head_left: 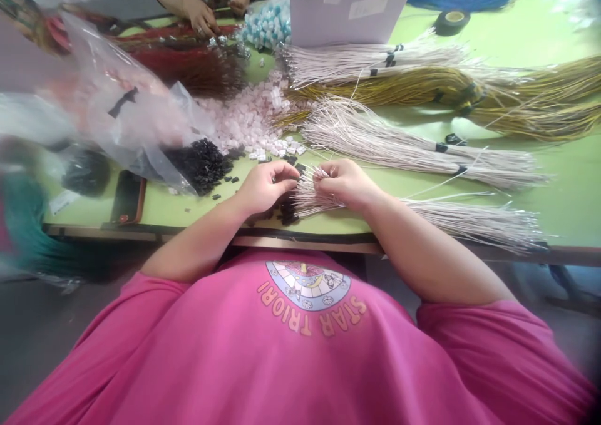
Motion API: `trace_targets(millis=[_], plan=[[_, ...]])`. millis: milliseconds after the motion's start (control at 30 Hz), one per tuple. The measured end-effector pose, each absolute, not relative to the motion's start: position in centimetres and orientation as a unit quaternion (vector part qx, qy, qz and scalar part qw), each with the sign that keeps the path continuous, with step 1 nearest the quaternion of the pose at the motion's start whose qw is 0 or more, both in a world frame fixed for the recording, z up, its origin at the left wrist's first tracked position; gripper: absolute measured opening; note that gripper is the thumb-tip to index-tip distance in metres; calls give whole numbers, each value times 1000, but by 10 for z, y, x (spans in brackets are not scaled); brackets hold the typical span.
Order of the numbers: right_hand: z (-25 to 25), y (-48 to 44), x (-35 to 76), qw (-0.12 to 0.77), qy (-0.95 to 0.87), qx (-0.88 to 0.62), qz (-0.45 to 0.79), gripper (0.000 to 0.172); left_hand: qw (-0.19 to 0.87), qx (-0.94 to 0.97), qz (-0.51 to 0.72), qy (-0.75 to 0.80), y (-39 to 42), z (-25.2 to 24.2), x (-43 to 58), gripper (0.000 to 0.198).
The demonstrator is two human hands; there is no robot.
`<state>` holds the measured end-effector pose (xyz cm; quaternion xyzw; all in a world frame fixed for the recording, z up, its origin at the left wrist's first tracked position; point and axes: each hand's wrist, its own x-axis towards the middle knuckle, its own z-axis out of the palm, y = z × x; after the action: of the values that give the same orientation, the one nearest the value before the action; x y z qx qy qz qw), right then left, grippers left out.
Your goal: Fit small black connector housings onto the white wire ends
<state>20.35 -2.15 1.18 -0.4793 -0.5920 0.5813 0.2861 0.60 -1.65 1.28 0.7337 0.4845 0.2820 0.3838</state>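
White wires (307, 201) on the table's (338, 226) near side sit in the right hand (347, 184), fingers closed; the left hand's (263, 188) fingers curl narrowly, hold unclear; loosened grip could scatter strands among black pieces (288, 212).

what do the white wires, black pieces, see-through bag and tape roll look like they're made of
The white wires are likely plastic-coated metal: smooth, pale, with glints at some ends. The black pieces seem moulded plastic, small and blocky; finish unclear. The see-through bag looks like thin plastic film, glossy and creased. The tape roll could be black vinyl around a tan, perhaps cardboard, core.
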Motion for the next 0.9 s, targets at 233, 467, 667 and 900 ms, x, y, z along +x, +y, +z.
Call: trace_targets(millis=[233, 467, 667, 900], plan=[[15, -23, 203, 284, -595, -482, 577, 10, 471, 659, 325, 487, -17, 4, 13, 23], [16, -24, 204, 282, -614, -484, 557, 14, 510, 615, 346, 492, -17, 3, 13, 23], [17, -24, 203, 273, -634, -483, 539, 15, 501, 630, 338, 486, -18, 3, 14, 24], [14, -21, 205, 249, -660, -487, 515, 19, 473, 662, 327, 480, -19, 1, 16, 20]])
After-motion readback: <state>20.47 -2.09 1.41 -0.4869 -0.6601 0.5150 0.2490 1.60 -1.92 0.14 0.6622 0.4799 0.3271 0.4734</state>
